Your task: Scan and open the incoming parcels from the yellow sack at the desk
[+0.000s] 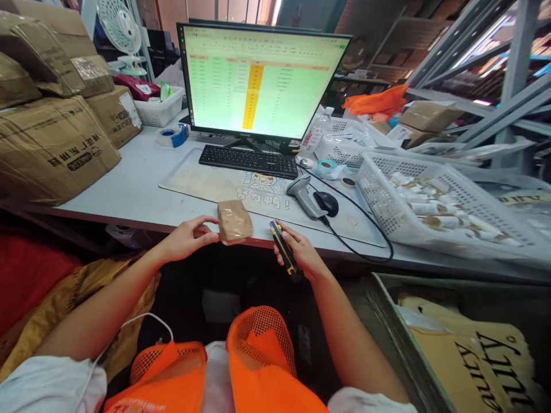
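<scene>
My left hand (188, 237) grips the left edge of a small brown package (235, 221) between thumb and fingers. The package is wrapped in shiny clear tape and sits at the front edge of the desk. In my right hand (300, 250) is a black and yellow utility knife (284, 252), its tip pointing up toward the desk. The knife and the package are apart. Whether the blade is out is too small to tell. Beyond my hands, a grey barcode scanner (306, 198) and a black mouse (326, 203) lie on the desk mat (202, 183).
A monitor (262, 80) and black keyboard (247, 160) stand behind the mat. Cardboard boxes (55, 146) pile up at left, near a blue tape dispenser (173, 136). At right, a white basket (383, 215) holds rolled labels. A bin (413, 338) with printed bags stands below.
</scene>
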The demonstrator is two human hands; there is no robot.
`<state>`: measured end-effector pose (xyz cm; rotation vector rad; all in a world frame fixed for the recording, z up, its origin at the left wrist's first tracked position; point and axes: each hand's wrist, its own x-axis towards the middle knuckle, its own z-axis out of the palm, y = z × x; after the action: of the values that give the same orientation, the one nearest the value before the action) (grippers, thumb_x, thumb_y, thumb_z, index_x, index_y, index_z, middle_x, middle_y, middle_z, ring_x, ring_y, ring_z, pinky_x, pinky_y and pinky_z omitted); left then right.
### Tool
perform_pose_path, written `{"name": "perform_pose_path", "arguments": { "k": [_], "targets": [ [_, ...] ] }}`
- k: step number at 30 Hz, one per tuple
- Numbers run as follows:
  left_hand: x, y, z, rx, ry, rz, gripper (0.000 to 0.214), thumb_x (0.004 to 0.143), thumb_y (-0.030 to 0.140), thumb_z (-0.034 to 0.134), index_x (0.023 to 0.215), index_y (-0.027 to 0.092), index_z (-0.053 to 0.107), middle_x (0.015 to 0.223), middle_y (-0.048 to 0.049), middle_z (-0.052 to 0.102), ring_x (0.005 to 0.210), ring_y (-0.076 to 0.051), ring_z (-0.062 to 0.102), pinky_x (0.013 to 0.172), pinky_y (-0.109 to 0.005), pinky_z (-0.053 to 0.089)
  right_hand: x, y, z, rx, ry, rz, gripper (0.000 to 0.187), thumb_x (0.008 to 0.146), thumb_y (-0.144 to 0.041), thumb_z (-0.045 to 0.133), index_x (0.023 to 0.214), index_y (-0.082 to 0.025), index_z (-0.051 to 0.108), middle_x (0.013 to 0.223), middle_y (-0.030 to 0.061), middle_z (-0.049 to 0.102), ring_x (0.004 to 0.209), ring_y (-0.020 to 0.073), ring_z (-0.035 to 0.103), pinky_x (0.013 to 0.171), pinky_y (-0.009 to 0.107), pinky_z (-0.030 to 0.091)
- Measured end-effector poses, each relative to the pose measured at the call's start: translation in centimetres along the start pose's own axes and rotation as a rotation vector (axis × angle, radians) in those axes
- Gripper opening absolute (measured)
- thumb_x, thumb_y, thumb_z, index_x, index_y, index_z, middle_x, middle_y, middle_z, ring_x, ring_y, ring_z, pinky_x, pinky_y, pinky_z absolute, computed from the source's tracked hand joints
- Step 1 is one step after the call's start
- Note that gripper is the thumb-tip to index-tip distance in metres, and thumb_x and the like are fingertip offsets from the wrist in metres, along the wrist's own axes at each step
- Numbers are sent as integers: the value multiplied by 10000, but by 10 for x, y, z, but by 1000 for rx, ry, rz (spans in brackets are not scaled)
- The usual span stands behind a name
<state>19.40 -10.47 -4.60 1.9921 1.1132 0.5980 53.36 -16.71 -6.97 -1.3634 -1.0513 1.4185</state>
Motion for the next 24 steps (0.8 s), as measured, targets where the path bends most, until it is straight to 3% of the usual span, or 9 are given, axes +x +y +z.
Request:
{"name": "perform_pose_path", "arguments": {
  "k": [3,5,8,10,12,14,17,20,24],
  "targets": [
    [8,-1,-14,-22,-17,197,626,903,653,637,1341,206,615,1269,-132,706,1183,-294,672,1049,-439,532,-10,3,-11,22,29,-10,729,974,-451,608,1622,-220,367,677,1,682,497,153,639,462,233,520],
    [32,-4,-10,131,22,350,765,831,646,737,1445,228,557,1545,-147,510,1422,-326,496,1195,-486,411,-9,3,-9,31,37,-11,736,965,-449,617,1618,-211,375,675,2,683,493,152,636,467,237,524],
    [76,-1,16,342,-166,518,962,767,593,831,1581,285,420,1723,-111,201,1576,-338,244,1285,-500,254,1,3,10,59,75,-25,751,955,-456,619,1615,-194,374,666,-1,682,488,153,637,467,243,526],
    [96,6,41,483,-278,546,935,785,495,847,1588,287,416,1722,-109,202,1583,-350,220,1292,-525,212,7,5,25,78,160,-68,783,943,-498,621,1614,-182,371,644,-16,666,470,149,627,462,244,526],
    [95,11,61,539,-244,556,804,858,416,784,1567,236,450,1692,-134,285,1574,-346,251,1289,-540,208,4,8,30,73,250,-145,819,930,-563,622,1613,-184,375,647,-25,661,464,141,622,459,242,525],
    [71,6,68,479,-72,590,666,928,395,697,1526,188,490,1659,-153,356,1559,-316,296,1282,-515,251,-11,13,19,41,309,-206,844,911,-614,636,1608,-206,391,682,-18,678,487,142,638,455,236,523],
    [12,-23,49,357,142,596,489,959,396,640,1411,217,581,1566,-118,502,1487,-274,427,1250,-472,341,-41,27,-17,-6,407,-226,837,893,-624,662,1598,-250,410,717,-15,701,507,146,655,440,227,514],
    [-44,-71,17,324,127,332,362,968,407,611,1279,229,653,1352,-79,675,1257,-251,634,1131,-421,483,-60,41,-45,-6,509,-198,747,911,-559,661,1568,-275,449,693,-29,699,484,146,642,439,241,527],
    [-88,-142,0,294,2,-117,453,948,550,565,1187,189,699,1144,-78,752,975,-237,724,953,-362,567,-61,46,-39,5,560,-228,591,939,-456,633,1499,-300,527,673,-27,698,457,157,627,423,261,532]
  ]
}}
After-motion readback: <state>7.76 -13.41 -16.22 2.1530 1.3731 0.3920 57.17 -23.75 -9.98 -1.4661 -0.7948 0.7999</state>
